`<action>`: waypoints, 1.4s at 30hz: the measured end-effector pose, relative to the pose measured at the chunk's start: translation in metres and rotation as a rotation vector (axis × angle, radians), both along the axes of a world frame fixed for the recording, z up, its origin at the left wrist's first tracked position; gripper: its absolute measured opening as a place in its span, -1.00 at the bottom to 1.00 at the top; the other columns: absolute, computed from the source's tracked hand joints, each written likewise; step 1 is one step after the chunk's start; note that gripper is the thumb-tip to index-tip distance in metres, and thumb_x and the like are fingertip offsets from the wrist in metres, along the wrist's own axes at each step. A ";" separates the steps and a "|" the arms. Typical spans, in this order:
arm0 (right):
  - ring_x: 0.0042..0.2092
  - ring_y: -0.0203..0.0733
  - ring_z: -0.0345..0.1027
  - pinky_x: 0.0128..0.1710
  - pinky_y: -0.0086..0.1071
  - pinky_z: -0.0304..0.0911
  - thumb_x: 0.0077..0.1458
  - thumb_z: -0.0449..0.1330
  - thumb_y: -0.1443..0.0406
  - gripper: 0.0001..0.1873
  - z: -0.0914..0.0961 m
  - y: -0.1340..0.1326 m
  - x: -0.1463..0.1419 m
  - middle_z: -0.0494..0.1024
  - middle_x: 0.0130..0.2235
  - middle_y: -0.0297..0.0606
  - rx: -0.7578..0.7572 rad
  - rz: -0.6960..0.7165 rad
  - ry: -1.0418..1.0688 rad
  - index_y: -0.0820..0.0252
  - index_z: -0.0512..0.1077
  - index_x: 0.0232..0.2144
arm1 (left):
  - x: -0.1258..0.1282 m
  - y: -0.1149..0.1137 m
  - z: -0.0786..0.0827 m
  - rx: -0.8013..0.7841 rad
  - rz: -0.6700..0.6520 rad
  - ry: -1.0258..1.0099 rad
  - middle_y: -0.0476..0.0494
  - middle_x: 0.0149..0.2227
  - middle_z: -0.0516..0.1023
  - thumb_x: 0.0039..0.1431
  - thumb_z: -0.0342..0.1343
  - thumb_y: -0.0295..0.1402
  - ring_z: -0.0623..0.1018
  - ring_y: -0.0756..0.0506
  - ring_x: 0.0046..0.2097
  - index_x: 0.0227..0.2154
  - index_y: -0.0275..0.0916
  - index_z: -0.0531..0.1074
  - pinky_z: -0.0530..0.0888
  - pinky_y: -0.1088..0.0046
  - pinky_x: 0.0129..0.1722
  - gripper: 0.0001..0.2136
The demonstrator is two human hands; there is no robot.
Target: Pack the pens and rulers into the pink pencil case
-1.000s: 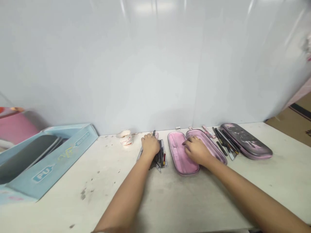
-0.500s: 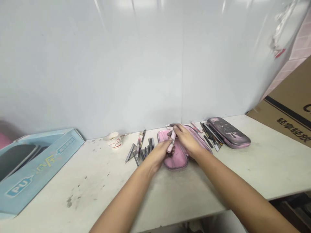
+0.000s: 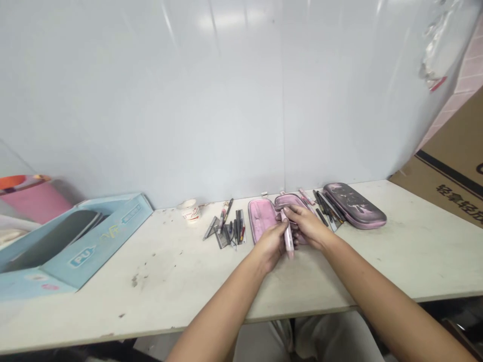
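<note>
Pink pen-shaped stick (image 3: 288, 236) held upright-tilted above the table, lower centre of the frame, its lower tip pointing toward the wearer and its upper end over the open case. Left hand (image 3: 269, 246) closed around its middle, fingers curled, a narrow grip. Right hand (image 3: 307, 226) comes in from the right, with fingers (image 3: 290, 213) bent over the stick's upper end, also narrow; the two hands touch or nearly touch around it. Directly behind the hands lies an open pink zip pencil case (image 3: 269, 216), both padded halves face up, the right half partly hidden by the hands. Left of the case, a small heap of dark pens and metal drawing tools (image 3: 228, 229), with a triangular piece among them. Right of the case, a second row of dark pens and pink-barrelled items (image 3: 324, 208), just beside a closed dark mauve zip case (image 3: 354, 205) with a pink edge. Further left along the back edge of the table (image 3: 151, 281) stands a small white cup with red marks (image 3: 190, 210). Far left, a pale blue box (image 3: 113, 231) printed "PU" holds a dark grey case (image 3: 56, 239). Behind everything runs a white wall panel (image 3: 188, 100). Upper right, a cardboard carton (image 3: 449, 156) with dark Chinese lettering leans by the table's end.
</note>
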State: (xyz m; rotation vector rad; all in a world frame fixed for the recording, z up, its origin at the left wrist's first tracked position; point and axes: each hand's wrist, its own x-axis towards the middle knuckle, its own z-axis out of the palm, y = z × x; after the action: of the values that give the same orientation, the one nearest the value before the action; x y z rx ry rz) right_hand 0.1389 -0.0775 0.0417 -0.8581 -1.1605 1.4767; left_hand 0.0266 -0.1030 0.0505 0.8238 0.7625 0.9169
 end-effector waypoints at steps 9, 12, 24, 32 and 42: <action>-0.24 -0.17 0.37 -0.16 -0.24 0.25 -0.05 0.13 0.03 -0.59 -0.012 -0.003 -0.004 0.51 -0.24 -0.24 0.309 -0.176 -0.236 0.14 0.44 -0.21 | 0.002 0.003 -0.013 0.075 -0.001 0.007 0.20 -0.71 0.01 -0.01 -0.05 0.11 -0.02 0.16 -0.74 -0.52 -0.22 0.13 -0.13 0.67 -0.74 -0.57; -0.13 -0.17 0.34 -0.06 -0.23 0.18 -0.02 0.11 0.04 -0.61 -0.006 0.000 -0.022 0.52 -0.21 -0.24 0.373 -0.211 -0.273 0.15 0.45 -0.23 | -0.013 0.004 -0.009 0.080 0.007 0.077 0.21 -0.72 -0.04 -0.02 -0.12 0.16 -0.04 0.15 -0.75 -0.54 -0.20 0.12 -0.15 0.65 -0.75 -0.53; -0.13 -0.11 0.29 -0.11 -0.25 0.11 0.13 -0.01 0.19 -0.72 -0.013 0.002 -0.101 0.50 -0.24 -0.14 0.795 -0.074 -1.289 0.21 0.39 -0.22 | -0.147 0.065 -0.028 0.041 0.434 -0.162 0.15 -0.69 0.11 0.12 -0.04 -0.09 0.14 0.14 -0.71 -0.45 -0.27 0.22 0.10 0.66 -0.70 -0.70; -0.11 -0.10 0.22 -0.05 -0.22 -0.02 0.15 -0.03 0.22 -0.75 -0.029 -0.004 -0.098 0.48 -0.29 -0.16 0.942 0.124 -1.638 0.23 0.40 -0.29 | -0.163 0.072 -0.024 -0.030 0.505 -0.317 0.06 -0.66 0.19 0.23 -0.20 -0.23 0.22 0.09 -0.67 -0.48 -0.29 0.22 0.19 0.61 -0.67 -0.72; -0.09 -0.12 0.19 -0.09 -0.30 0.03 0.15 -0.03 0.18 -0.69 -0.005 0.044 -0.103 0.46 -0.22 -0.12 0.875 0.105 -1.587 0.24 0.42 -0.25 | -0.169 0.077 -0.025 -0.072 0.553 -0.362 0.04 -0.66 0.18 0.24 -0.22 -0.24 0.21 0.09 -0.68 -0.50 -0.29 0.20 0.19 0.60 -0.68 -0.72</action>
State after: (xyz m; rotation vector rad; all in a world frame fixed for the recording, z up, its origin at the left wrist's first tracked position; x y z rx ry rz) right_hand 0.0354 -0.0332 0.0365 -1.2657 -2.6743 -0.0826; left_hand -0.1424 -0.0259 0.0253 0.3626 0.7075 1.4752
